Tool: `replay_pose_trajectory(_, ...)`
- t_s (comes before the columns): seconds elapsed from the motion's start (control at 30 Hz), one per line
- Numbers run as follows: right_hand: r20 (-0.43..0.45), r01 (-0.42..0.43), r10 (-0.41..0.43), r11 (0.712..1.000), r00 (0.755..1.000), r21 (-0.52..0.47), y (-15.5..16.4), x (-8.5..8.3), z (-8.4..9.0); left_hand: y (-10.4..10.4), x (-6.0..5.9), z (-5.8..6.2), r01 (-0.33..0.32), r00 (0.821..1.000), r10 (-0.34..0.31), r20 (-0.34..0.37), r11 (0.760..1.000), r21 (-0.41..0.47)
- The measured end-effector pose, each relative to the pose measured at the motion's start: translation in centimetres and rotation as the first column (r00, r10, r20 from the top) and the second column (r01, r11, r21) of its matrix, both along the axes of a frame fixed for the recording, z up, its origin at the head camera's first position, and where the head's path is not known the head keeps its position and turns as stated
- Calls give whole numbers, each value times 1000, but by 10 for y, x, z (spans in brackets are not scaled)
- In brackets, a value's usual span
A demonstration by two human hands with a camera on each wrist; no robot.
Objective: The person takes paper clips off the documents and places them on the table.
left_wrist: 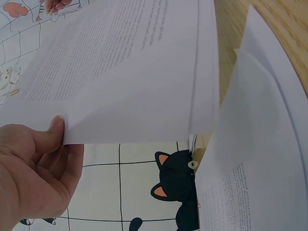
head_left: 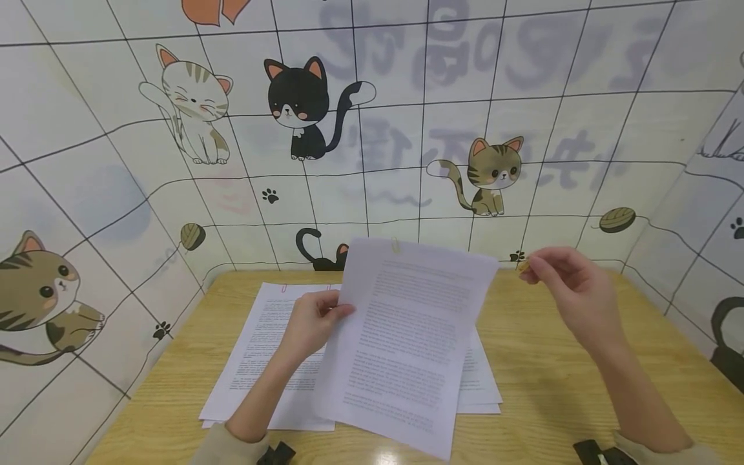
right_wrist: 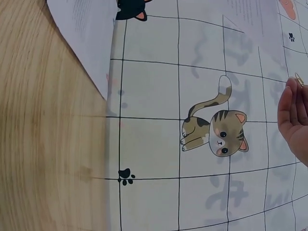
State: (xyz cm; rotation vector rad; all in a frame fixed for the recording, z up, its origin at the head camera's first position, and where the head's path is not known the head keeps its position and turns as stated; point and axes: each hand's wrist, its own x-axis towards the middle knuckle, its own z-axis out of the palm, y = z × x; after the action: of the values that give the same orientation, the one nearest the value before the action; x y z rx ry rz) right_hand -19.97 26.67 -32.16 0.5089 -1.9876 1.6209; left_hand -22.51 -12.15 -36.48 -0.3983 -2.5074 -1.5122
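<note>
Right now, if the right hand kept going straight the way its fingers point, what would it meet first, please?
The right hand, pinching a small gold paper clip, points left toward the held sheets. Their top right corner would probably come first, though depth is unclear and the hand may sit farther back.

Lifted sheets [head_left: 407, 342] above paper stacks [head_left: 261, 361] on table [head_left: 558, 387].
</note>
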Motion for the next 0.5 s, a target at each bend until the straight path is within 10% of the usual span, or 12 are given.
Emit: replay_pose_trajectory(0.5,71,44,-72,944,995,328,20,-3,-15,-1,1,3,-29,999,28,23,998,48)
